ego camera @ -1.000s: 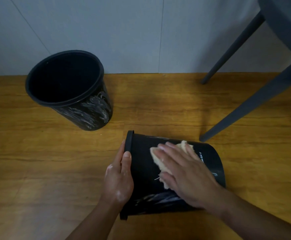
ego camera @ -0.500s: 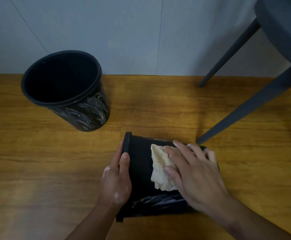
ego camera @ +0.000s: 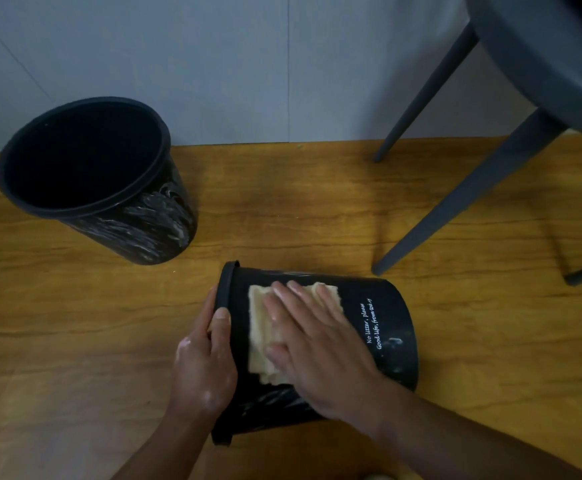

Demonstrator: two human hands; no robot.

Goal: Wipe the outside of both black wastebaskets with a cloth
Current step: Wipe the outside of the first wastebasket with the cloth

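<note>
1. One black wastebasket (ego camera: 391,306) lies on its side on the wooden floor (ego camera: 75,341), right in front of the person. Its open end points to the person's left.
2. The left hand (ego camera: 206,362) is at that open end. Its grip is grasping the rim, with the thumb on the outside and the fingers reaching round the edge on the open side.
3. The right hand (ego camera: 317,344) lies flat on a pale yellow cloth (ego camera: 258,327). Its grip is released, and the fingers are straight and spread. They press the cloth down on the side of the wastebasket, near the rim.
4. The cloth sticks out past the fingertips and below the thumb (it looks folded, with layered edges).
5. Small white words (ego camera: 372,323) run across the wastebasket's side, just right of the right hand. White smears show low on that side, near the left wrist.
6. The other wastebasket (ego camera: 144,237) stands upright, farther back and to the left, close to the grey wall (ego camera: 213,64). It is well apart from the lying one. White streaks (ego camera: 154,220) cover its outside.
7. A dark grey chair (ego camera: 542,46) is at the back right. Its nearer leg (ego camera: 455,209) comes down on the floor near the lying wastebasket's bottom end.
8. The left hand has white specks on it.
</note>
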